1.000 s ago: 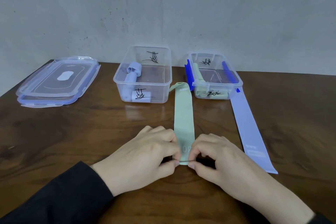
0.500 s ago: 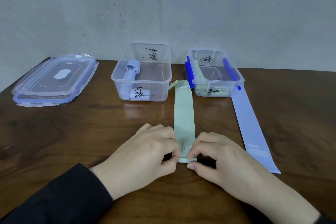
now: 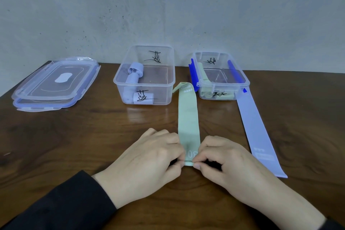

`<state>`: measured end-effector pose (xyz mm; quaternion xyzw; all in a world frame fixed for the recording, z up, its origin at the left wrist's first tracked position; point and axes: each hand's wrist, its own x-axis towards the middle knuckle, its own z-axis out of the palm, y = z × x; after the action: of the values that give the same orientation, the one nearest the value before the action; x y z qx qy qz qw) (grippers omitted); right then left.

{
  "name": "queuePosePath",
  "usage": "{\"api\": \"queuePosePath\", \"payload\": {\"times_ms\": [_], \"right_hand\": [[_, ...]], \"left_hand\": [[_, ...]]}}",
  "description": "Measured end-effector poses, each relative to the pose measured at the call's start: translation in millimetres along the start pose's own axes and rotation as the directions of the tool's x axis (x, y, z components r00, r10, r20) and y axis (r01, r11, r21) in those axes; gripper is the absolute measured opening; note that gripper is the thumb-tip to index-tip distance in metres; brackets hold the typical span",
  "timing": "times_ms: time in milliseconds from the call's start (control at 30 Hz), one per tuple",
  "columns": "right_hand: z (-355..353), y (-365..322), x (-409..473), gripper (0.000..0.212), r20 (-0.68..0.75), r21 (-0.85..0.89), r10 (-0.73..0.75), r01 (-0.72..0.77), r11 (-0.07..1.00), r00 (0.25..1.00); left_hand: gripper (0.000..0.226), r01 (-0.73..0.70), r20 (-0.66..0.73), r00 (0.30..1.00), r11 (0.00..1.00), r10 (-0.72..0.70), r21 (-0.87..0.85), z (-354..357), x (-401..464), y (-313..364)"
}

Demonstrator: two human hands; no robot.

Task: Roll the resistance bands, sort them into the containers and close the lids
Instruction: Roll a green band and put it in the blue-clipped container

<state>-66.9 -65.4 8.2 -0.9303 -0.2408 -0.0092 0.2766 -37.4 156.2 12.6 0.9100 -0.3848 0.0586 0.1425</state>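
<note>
Both hands pinch the near end of the green band (image 3: pixel 188 117), which lies flat on the tabletop (image 3: pixel 74 136): the left hand (image 3: pixel 149 162) and the right hand (image 3: pixel 229 164) have fingers curled on a small roll, between 2 open containers (image 3: pixel 145 76) farther back

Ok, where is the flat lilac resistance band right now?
In the head view the flat lilac resistance band lies unrolled on the brown wooden table, right of centre, running from the right clear plastic container toward the right hand.
</note>
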Motion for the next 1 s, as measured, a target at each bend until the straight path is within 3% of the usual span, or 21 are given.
{"api": "queuePosePath", "payload": {"times_ms": [267,433,567,733,1000], "right_hand": [[2.8,0.2,2.1,0.007,-0.028,-0.02,0.033,-0.034,0.999,0.999],[2.1,2.1,0.8,0.022,-0.036,-0.055,0.011,-0.013,0.998,0.999],[1.7,4.3,1.4,0.033,-0.036,-0.1,0.021,-0.024,0.995,0.999],[4.6,3.8,1.7,0.021,-0.065,-0.101,0.02,-0.026,0.995,0.998],[0.3,1.5,1.3,0.025,-0.014,-0.09,0.001,-0.002,0.996,1.0]], "left_hand": [[0.023,0.037,-0.034,0.999,0.999,-0.037,0.0,4.8,-0.3,-3.3],[0.018,0.048,-0.056,0.997,0.998,-0.051,-0.048,5.2,0.9,-5.4],[0.027,0.041,-0.063,0.997,0.998,-0.044,-0.041,3.5,1.5,-5.9],[0.029,0.037,-0.04,0.998,0.999,-0.038,-0.039,2.4,-0.1,-8.9],[0.02,0.025,-0.026,0.999,1.0,-0.025,-0.011,1.8,-0.6,-5.9]]}}
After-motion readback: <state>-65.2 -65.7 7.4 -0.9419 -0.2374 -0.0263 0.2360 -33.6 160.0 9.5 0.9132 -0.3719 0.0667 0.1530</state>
